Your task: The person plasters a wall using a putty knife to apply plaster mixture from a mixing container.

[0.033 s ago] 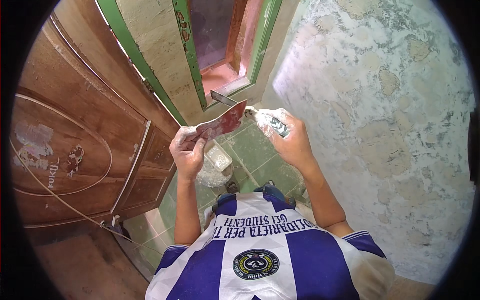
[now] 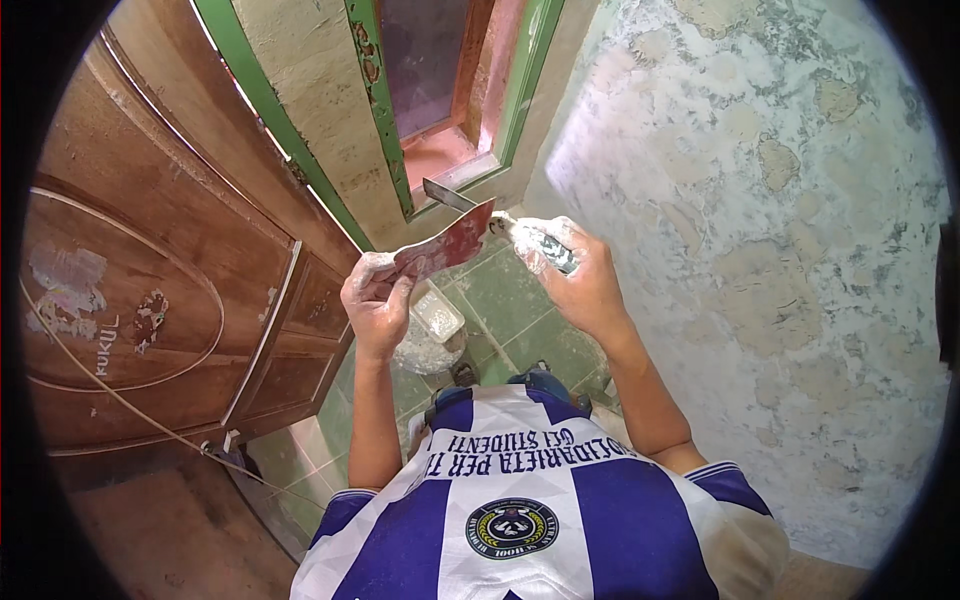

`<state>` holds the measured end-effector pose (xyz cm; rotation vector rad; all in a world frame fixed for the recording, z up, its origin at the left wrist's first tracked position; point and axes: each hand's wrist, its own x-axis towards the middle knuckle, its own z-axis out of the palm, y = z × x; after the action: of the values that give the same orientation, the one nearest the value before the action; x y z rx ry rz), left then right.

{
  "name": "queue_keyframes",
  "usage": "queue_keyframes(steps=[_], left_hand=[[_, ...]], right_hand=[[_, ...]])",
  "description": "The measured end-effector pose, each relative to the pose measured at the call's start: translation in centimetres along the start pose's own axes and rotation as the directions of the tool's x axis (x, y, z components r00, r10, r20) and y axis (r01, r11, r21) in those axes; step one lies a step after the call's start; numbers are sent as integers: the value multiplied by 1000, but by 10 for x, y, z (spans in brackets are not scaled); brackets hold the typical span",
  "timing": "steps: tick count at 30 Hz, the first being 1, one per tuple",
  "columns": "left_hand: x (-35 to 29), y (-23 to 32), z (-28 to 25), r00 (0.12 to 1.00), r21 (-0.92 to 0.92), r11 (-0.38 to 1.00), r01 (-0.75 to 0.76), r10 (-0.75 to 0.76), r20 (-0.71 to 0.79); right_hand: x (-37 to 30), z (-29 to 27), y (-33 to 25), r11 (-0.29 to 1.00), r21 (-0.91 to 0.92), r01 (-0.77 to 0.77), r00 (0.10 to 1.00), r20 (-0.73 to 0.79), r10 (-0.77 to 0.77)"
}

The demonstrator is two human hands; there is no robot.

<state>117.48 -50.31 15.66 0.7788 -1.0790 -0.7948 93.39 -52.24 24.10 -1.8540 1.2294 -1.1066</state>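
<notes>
Above green tiles, hands holding red sheet and scraper, barely shifted

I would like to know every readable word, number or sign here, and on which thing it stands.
Wording is not copied out here; the places are:
Shirt: two rows of dark capitals, upside down in this view, partly readable.
Round badge on the shirt: small rim lettering, partly too blurred.
Brown door: one pale word, sideways, readable.
Red sheet and putty knife: no lettering visible.
</notes>
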Motion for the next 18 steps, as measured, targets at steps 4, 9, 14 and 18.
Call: queue_keyframes(steps=[4,9,14,18], left_hand=[[4,3,4,998,185,982,-48,39,50],[7,4,14,996,263,960,-93,87,34],[7,-8,13,997,320,947,-43,61,-46],[13,-23,4,987,386,922,-33,91,-134]], right_hand=[[-1,1,-4,994,-85,65,998,-23,-67],[-6,3,3,996,-78,40,999,-25,-42],[-10,4,5,999,-39,30,998,-60,-32],[-15,3,16,1000,4,-30,995,-98,31]])
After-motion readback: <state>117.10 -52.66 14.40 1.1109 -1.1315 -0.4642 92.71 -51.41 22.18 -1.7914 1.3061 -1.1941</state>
